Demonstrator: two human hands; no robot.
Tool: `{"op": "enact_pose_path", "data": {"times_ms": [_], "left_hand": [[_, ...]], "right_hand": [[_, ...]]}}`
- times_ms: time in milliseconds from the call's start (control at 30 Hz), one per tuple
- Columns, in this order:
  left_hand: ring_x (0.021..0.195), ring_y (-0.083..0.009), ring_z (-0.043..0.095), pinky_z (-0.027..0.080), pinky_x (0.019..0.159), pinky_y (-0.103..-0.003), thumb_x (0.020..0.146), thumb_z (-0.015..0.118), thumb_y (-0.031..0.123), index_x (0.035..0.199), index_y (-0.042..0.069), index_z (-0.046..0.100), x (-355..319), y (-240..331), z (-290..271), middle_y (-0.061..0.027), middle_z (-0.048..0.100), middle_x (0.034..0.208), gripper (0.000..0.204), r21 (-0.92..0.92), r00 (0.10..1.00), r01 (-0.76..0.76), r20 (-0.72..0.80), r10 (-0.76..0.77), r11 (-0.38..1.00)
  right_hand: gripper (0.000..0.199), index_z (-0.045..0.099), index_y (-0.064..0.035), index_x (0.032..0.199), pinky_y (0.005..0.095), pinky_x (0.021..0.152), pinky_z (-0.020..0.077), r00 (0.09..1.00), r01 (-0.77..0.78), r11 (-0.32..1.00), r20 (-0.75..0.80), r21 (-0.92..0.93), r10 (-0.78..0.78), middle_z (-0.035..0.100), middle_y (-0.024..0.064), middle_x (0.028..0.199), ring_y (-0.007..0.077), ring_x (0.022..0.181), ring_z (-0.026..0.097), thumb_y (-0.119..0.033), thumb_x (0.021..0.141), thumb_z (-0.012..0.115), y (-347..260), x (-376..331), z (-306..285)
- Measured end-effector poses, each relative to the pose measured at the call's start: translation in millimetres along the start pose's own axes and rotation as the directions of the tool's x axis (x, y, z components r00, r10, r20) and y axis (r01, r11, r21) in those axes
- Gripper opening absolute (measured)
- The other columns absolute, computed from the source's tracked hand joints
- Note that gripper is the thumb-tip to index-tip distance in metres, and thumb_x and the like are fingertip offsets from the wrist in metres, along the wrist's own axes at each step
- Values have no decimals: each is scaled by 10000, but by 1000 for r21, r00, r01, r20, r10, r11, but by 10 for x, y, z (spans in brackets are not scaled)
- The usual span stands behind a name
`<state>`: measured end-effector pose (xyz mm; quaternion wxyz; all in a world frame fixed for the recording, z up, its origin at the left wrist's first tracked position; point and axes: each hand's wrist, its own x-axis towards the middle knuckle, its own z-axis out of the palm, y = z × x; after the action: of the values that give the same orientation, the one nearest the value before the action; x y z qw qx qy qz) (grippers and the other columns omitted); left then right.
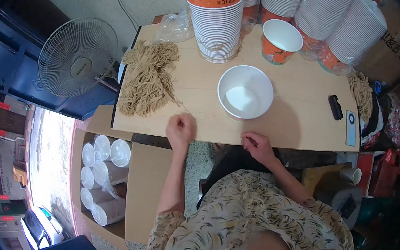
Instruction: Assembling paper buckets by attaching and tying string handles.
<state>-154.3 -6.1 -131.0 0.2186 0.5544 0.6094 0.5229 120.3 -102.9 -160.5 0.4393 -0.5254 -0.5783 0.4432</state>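
Note:
A pile of tan cords (148, 81) lies on the left of the table, and a thin strand trails from it toward my left hand (180, 129). That hand is closed at the table's front edge, seemingly pinching the strand's end. My right hand (258, 147) is closed too, fingertips together, over the front edge below the white paper bucket (245, 92). Whatever its fingers hold, if anything, is too small to make out. The bucket stands upright, its inside bare, between and beyond both hands and touched by neither.
Behind stands a tall stack of orange-printed paper buckets (218, 29), with a single orange bucket (282, 41) and wrapped stacks (354, 28) to its right. A black tool (335, 107) lies at the right. A fan (79, 59) and a carton (148, 190) of wrapped cups flank the left.

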Motion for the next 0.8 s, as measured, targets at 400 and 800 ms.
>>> {"op": "enact_pose_path", "data": {"times_ms": [400, 800], "left_hand": [[650, -111, 673, 558, 584, -243, 935, 557, -6, 1057, -17, 613, -785, 1238, -12, -55, 698, 816, 135, -189, 463, 343, 886, 9, 920], [706, -45, 613, 480, 624, -204, 927, 725, 116, 1045, 47, 709, -162, 1388, 182, 2, 714, 859, 137, -154, 318, 620, 946, -66, 769]], "right_hand": [[364, 599, 15, 1163, 380, 782, 521, 933, 210, 978, 296, 14, -205, 673, 173, 891, 303, 817, 668, -293, 1062, 432, -941, 207, -12], [130, 673, -30, 919, 225, 584, 392, 964, -32, 993, 267, 112, 1, 548, -74, 692, 19, 647, 464, -140, 979, 635, -1088, 171, -722]]}}
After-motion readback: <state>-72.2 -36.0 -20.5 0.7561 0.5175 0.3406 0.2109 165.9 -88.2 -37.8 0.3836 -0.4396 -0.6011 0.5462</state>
